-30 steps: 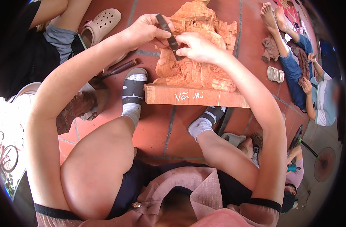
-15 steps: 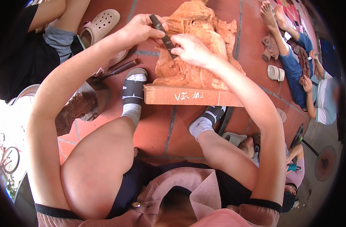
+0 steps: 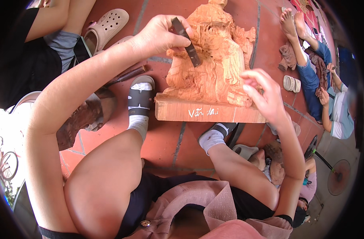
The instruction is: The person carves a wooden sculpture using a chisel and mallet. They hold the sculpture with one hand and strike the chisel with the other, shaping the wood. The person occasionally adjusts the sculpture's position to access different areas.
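A reddish-wood figure carving (image 3: pixel 225 47) stands upright before me on a thick rectangular base (image 3: pixel 174 113) with white handwriting on its front. My left hand (image 3: pixel 160 38) pinches a dark, flat, narrow bar (image 3: pixel 193 55) between thumb and fingers. The bar slants down in front of the carving's left part; whether its lower tip touches the wood I cannot tell. Beside the carving's lower right, above the base's right end, is my right hand (image 3: pixel 265 95). Its fingers are bent but apart, and it holds nothing.
Left of the carving, a wooden-handled tool (image 3: pixel 130 74) lies on the red tiles near my sandalled foot (image 3: pixel 141 95). A beige clog (image 3: pixel 110 28) and a seated person are at the left. Other people sit at the right, near pale shoes (image 3: pixel 291 83) and a fan (image 3: pixel 338 177).
My right hand has left the bar and moved right and down. My left hand still grips the bar, now slightly further right. The carving appears slightly lower and further right in view.
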{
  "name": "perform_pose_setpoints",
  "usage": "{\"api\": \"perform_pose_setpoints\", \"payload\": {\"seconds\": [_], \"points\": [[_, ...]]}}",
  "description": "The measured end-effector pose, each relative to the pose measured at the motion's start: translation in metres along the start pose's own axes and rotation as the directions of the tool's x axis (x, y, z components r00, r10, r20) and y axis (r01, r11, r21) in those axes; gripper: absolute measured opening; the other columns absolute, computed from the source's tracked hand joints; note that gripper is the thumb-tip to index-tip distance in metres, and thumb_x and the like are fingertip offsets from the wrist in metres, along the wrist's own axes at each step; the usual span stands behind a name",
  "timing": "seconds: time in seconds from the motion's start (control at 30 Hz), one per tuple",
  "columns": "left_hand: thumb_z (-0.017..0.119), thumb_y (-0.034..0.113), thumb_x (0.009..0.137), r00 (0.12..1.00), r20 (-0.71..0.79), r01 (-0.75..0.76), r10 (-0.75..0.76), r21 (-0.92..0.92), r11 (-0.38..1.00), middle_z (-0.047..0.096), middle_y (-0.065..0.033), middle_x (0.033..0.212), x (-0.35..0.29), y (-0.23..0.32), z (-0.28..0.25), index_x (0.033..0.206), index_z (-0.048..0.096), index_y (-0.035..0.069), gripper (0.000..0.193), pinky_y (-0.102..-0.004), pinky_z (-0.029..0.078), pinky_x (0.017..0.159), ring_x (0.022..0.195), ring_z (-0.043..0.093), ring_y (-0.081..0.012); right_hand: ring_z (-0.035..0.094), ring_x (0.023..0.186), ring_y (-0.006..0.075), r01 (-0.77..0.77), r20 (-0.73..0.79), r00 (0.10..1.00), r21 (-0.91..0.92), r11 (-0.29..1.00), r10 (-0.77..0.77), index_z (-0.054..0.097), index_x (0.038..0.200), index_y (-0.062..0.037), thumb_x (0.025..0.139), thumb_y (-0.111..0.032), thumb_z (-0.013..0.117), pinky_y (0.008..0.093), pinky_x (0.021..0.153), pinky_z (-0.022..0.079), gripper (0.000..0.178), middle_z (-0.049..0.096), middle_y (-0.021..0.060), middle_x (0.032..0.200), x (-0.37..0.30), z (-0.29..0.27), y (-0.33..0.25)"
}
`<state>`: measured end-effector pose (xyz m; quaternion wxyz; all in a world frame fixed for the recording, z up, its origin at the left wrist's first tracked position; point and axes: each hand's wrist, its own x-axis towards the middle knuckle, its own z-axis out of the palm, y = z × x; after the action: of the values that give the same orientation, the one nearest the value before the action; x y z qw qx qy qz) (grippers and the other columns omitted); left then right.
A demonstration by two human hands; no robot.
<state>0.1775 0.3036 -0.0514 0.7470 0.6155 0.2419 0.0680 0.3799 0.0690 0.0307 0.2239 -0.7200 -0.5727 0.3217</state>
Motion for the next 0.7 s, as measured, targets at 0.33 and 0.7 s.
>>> {"api": "perform_pose_setpoints", "payload": {"seconds": [0.33, 0.7], "points": [[0.064, 0.010, 0.087, 0.973, 0.176, 0.138, -0.149, 0.078, 0.987, 0.064, -0.0014, 0.081, -0.019, -0.020, 0.012, 0.092, 0.065, 0.004, 0.009, -0.0240, 0.051, 0.069, 0.078, 0.062, -0.0084, 0.059, 0.091, 0.0194, -0.155, -0.102, 0.983, -0.025, 0.988, 0.151, 0.061, 0.112, -0.0025, 0.084, -0.002, 0.063, 0.0307, 0.082, 0.049, 0.028, 0.060, 0.0109, 0.103, -0.058, 0.012, 0.021], [0.062, 0.008, 0.081, 0.973, 0.159, 0.120, -0.170, 0.286, 0.951, 0.064, 0.0023, 0.084, -0.022, 0.002, -0.001, 0.090, 0.069, 0.005, 0.011, -0.0229, 0.044, 0.075, 0.080, 0.054, -0.0062, 0.057, 0.097, 0.0296, -0.060, -0.226, 0.974, -0.107, 0.992, 0.035, 0.056, 0.115, -0.0007, 0.088, -0.003, 0.055, 0.0338, 0.082, 0.050, 0.026, 0.055, 0.0171, 0.110, -0.069, 0.034, 0.036]]}}
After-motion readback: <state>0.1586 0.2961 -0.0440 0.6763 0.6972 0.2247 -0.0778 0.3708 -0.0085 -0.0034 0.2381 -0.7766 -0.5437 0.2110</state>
